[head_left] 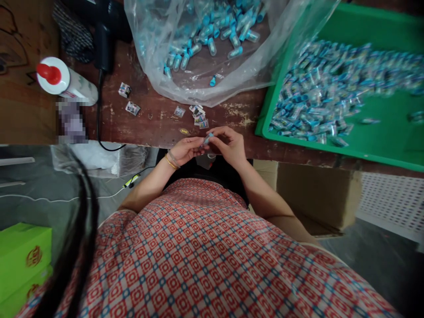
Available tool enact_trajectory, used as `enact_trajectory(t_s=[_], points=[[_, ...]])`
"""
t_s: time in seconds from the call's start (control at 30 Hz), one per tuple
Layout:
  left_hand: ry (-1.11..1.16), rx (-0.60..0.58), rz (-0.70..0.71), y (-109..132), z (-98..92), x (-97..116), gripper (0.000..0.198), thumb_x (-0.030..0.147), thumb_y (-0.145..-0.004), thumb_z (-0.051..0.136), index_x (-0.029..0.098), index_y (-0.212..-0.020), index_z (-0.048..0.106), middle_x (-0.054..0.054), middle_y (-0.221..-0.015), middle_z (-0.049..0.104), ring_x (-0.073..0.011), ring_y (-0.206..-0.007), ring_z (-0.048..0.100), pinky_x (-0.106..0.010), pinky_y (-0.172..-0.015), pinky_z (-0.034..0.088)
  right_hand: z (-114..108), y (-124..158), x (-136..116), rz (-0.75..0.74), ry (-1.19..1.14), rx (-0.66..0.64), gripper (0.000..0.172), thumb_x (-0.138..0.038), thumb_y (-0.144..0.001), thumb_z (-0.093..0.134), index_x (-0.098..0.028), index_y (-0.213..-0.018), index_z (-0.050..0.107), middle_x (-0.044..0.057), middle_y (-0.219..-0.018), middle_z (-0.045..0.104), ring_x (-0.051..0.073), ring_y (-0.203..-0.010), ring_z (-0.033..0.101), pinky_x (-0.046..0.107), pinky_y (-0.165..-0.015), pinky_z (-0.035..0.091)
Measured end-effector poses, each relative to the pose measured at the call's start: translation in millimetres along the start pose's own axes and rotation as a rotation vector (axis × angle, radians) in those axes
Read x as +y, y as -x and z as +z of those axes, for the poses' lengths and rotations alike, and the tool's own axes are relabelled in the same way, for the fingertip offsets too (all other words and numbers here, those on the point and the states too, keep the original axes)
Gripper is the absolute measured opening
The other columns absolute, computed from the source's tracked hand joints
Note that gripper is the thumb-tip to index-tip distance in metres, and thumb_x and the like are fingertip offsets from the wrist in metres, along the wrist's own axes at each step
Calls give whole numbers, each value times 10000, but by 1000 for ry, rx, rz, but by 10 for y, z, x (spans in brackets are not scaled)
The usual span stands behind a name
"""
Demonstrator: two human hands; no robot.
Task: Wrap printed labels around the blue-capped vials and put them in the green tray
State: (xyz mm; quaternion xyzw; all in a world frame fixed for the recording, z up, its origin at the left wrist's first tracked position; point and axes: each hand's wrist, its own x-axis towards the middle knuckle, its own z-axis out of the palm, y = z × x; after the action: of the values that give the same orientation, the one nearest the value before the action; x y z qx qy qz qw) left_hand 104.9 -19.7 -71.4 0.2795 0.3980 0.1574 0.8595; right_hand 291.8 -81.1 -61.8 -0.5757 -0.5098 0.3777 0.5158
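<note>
Close to the table's front edge, both hands meet on one small clear vial with a blue cap (pixel 207 139). My left hand (pixel 187 149), with bands on its wrist, grips the vial's body. Fingers of my right hand (pixel 231 145) are pinched at the capped end. Just beyond them lie small printed labels (pixel 199 117) in a loose pile, with a single label (pixel 179 111) beside it. An open clear plastic bag (pixel 212 95) spreads behind, holding many blue-capped vials (pixel 212 46). One small blue cap (pixel 212 81) sits near the bag's mouth.
On the right, a green tray (pixel 265 126) holds many labelled vials (pixel 308 101). Two small label stacks (pixel 133 108) lie left of the bag. Further left are a white bottle with a red top (pixel 77 84), a black heat gun or dryer (pixel 104 44) and its hanging cord.
</note>
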Motion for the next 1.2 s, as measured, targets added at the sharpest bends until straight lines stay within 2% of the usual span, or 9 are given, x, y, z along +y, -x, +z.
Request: enact_trajectory(t_s=[0.13, 0.3, 0.37, 0.47, 0.57, 0.67, 0.77, 1.0, 1.2], points=[[-100, 11, 80, -43, 0, -10, 429, 515, -730, 921, 177, -974, 816, -64, -879, 807, -117, -697, 711, -250, -701, 556, -14, -12, 27, -48, 37, 36, 136, -338, -873, 820, -271, -824, 712, -3, -970, 811, 225, -1026, 749, 479, -1077, 506], [-427, 240, 422, -67, 127, -11, 409, 492, -735, 915, 196, -1006, 840, -81, -957, 827, -200, -855, 748, -325, -813, 580, 92, -16, 156, 201, -248, 111, 309, -511, -853, 811, -258, -785, 646, -13, -884, 792, 172, -813, 737, 360, -808, 587], [-489, 313, 523, -78, 141, -31, 366, 428, -724, 932, 204, -1000, 845, -81, -1018, 828, -227, -955, 751, -358, -899, 578, 125, 5, 168, 204, -260, 136, 319, -528, -853, 807, -261, -780, 647, -12, -876, 792, 177, -808, 737, 372, -809, 592], [-323, 214, 417, -103, 86, -62, 390, 441, -707, 939, 199, -996, 837, -76, -1010, 824, -205, -872, 752, -363, -853, 592, 103, 33, 119, 18, -80, 164, 239, -460, -867, 818, -277, -781, 689, -10, -950, 809, 219, -971, 754, 500, -1062, 534], [-144, 74, 238, -104, 28, -55, 481, 476, -652, 965, 186, -1006, 821, -74, -965, 817, -157, -737, 723, -328, -755, 595, 22, 18, 69, -148, 71, 69, 176, -385, -865, 834, -294, -772, 714, -34, -963, 814, 232, -1022, 754, 573, -1228, 382], [-158, 58, 228, -75, 34, -6, 563, 466, -595, 994, 182, -1040, 799, -63, -954, 814, -140, -717, 710, -293, -722, 581, -28, -22, 75, -105, 1, 26, 163, -370, -876, 815, -284, -792, 706, -25, -949, 810, 222, -979, 762, 532, -1126, 487], [-256, 143, 306, -47, 55, 36, 554, 475, -580, 993, 169, -985, 771, -41, -874, 802, -138, -701, 698, -270, -696, 552, -5, -51, 105, 3, -109, 82, 174, -393, -880, 798, -269, -827, 688, 0, -975, 804, 213, -987, 765, 449, -986, 573], [-305, 262, 392, -46, 17, 67, 477, 557, -623, 931, 158, -776, 716, -39, -695, 751, -138, -627, 659, -260, -630, 472, 33, -158, 104, 69, -191, 82, 291, -496, -864, 803, -256, -846, 639, 15, -985, 790, 188, -972, 756, 387, -966, 589], [-93, 275, 337, -39, -132, 186, 517, 558, -578, 950, 162, -768, 677, -25, -723, 749, -96, -599, 600, -233, -595, 417, -265, -838, 18, -119, -23, 278, 258, -496, -921, 721, -259, -914, 618, 34, -1048, 774, 186, -1008, 737, 358, -945, 574]])
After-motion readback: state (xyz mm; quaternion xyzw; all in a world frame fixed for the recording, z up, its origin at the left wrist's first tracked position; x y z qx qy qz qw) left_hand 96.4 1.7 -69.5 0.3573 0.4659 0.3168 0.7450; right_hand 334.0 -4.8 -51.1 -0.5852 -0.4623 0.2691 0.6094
